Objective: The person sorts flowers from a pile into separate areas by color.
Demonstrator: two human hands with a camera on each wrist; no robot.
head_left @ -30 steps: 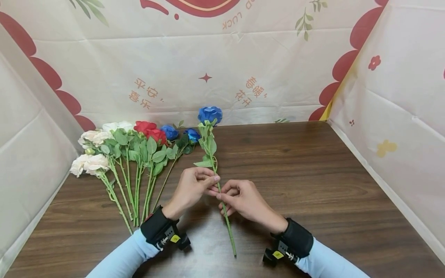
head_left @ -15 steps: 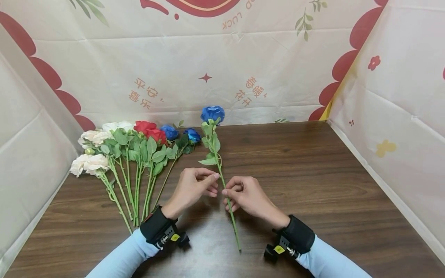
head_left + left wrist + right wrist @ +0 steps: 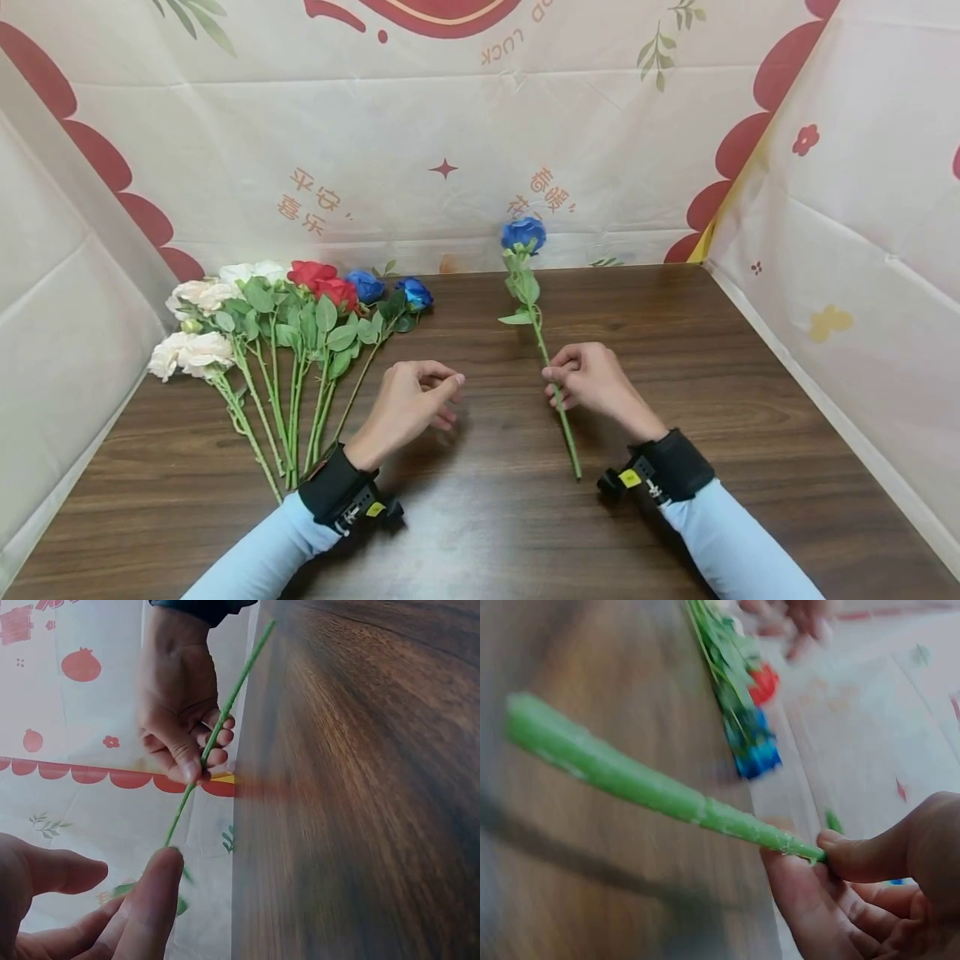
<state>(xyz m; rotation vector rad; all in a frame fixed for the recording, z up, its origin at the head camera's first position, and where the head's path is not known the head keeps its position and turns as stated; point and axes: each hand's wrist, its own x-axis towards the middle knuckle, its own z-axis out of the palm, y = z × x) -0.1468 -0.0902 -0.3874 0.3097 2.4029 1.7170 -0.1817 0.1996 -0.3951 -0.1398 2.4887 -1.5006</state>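
Between thumb and fingers my right hand (image 3: 596, 383) pinches the green stem of a blue rose (image 3: 523, 235), held tilted over the table with its bloom toward the back. In the right wrist view the cut end of the stem (image 3: 630, 772) points away from the fingers. My left hand (image 3: 416, 400) hovers left of it over the table, fingers loosely bent, thumb apart from the fingertips in the left wrist view, nothing between them. To its left lie several cut flowers in a row: cream roses (image 3: 198, 354), red roses (image 3: 324, 283) and two more blue roses (image 3: 414, 293).
The dark wooden table (image 3: 675, 350) meets a pale printed cloth (image 3: 360, 125) at the back and at both sides. The stems (image 3: 296, 417) of the lying flowers fan toward my left wrist.
My right hand has carried the blue rose to the right and farther back. My left hand has let go of the stem and stays almost where it was.
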